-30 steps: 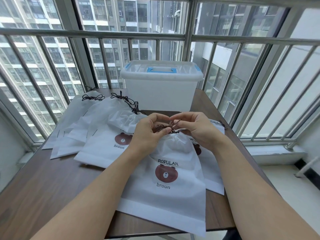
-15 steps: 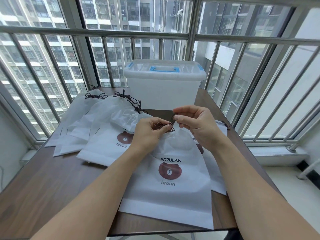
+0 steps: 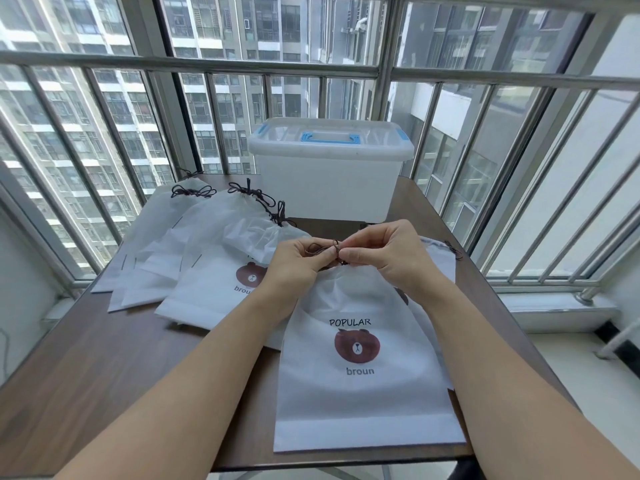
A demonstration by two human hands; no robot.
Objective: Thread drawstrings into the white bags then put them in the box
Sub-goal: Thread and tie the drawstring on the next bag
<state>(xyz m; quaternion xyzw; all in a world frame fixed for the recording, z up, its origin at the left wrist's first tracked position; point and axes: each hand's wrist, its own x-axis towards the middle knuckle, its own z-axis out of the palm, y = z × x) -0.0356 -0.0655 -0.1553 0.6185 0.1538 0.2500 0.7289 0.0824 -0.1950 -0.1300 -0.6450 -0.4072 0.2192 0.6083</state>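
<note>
— Both pinching? — Yes: left hand (image 3: pixel 300 261) and right hand (image 3: pixel 382 258) pinch the dark drawstring (image 3: pixel 323 248) at the top of the front bag (image 3: pixel 363 358), whose bottom edge reaches the table (image 3: pixel 104 368) edge.
— Room? — Bare wood on the left; the lidded box (image 3: pixel 329 168) stands behind

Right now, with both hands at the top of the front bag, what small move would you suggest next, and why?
Probably pull the knot tight: the left hand and the right hand both pinch the dark drawstring in a small loop above the front bag. The box has its lid on, so packing can wait.
</note>
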